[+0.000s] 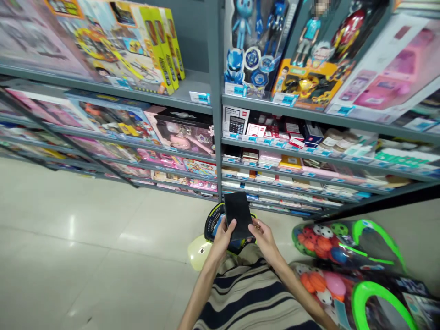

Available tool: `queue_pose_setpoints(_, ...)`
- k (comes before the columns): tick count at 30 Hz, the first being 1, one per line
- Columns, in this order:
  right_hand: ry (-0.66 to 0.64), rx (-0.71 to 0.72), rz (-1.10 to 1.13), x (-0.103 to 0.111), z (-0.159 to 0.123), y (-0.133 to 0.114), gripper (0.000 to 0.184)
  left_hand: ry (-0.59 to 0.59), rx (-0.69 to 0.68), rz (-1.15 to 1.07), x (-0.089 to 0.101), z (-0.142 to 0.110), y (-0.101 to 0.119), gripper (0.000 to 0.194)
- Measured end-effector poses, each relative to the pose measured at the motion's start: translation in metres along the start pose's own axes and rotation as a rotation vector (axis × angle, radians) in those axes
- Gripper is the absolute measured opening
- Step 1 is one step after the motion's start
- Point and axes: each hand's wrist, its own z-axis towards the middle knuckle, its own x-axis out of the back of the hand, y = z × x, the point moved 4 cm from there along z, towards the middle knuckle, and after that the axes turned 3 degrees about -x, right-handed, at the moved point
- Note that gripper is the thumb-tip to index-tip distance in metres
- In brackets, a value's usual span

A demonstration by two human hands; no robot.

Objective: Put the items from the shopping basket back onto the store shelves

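A flat black notebook (238,214) is held up in front of my waist, its plain dark cover facing me. My left hand (223,233) grips its lower left edge, thumb on top. On the lower right edge, my right hand (261,231) pinches it in the same way; a ring shows on one finger. The fingers underneath are partly hidden. Below the notebook stands a black shopping basket (212,215) with a yellow-green rim, largely covered by my hands and the notebook. Something blue lies inside it.
Ahead rise grey shelves (216,91) with boxed toys on the left and upper right. A calculator box (235,120) and stationery fill the lower right. Net bags of toy balls (321,240) with green hoops lie on the floor at right. A pale yellow object (196,259) is beside the basket.
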Motion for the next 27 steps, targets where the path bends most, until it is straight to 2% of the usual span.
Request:
queue_pose_setpoints(4, -0.002, 0.066, 0.067, 0.0, 0.004, -0.003, 0.062, -0.041, 0.007, 0.005, 0.001, 0.001, -0.014, 0.06)
queue_pose_setpoints(7, -0.078, 0.07, 0.048, 0.008, 0.009, -0.013, 0.057, 0.092, -0.053, 0.005, 0.013, 0.005, -0.016, 0.065)
queue_pose_setpoints(10, -0.005, 0.067, 0.058, 0.031, 0.014, -0.033, 0.055, 0.205, -0.083, 0.008, 0.034, 0.013, -0.006, 0.06)
queue_pose_setpoints(12, 0.016, 0.073, 0.044, 0.045, 0.014, -0.049, 0.059, 0.204, -0.06, 0.022, 0.046, 0.022, 0.005, 0.05)
queue_pose_setpoints(15, -0.132, 0.068, -0.145, 0.05, 0.01, -0.061, 0.06, 0.142, 0.009, 0.079, 0.052, 0.037, 0.021, 0.052)
queue_pose_setpoints(16, -0.153, 0.066, -0.21, 0.05, 0.009, -0.061, 0.057, 0.107, 0.03, 0.061, 0.049, 0.041, 0.024, 0.056)
queue_pose_setpoints(18, -0.082, 0.06, -0.224, 0.049, 0.008, -0.054, 0.054, 0.03, 0.049, -0.062, 0.039, 0.045, 0.025, 0.067)
queue_pose_setpoints(21, 0.061, 0.014, -0.011, 0.043, 0.012, -0.035, 0.055, -0.054, 0.018, -0.194, 0.02, 0.042, 0.013, 0.073)
queue_pose_setpoints(23, 0.044, -0.004, 0.113, 0.031, 0.018, -0.023, 0.057, -0.078, 0.001, -0.101, 0.007, 0.04, -0.003, 0.068)
queue_pose_setpoints(25, 0.003, -0.001, 0.158, 0.018, 0.028, -0.018, 0.057, -0.089, -0.026, 0.039, -0.003, 0.042, -0.014, 0.071)
queue_pose_setpoints(27, -0.017, 0.01, 0.141, 0.01, 0.044, -0.02, 0.056, -0.066, -0.109, 0.121, -0.009, 0.053, -0.011, 0.074)
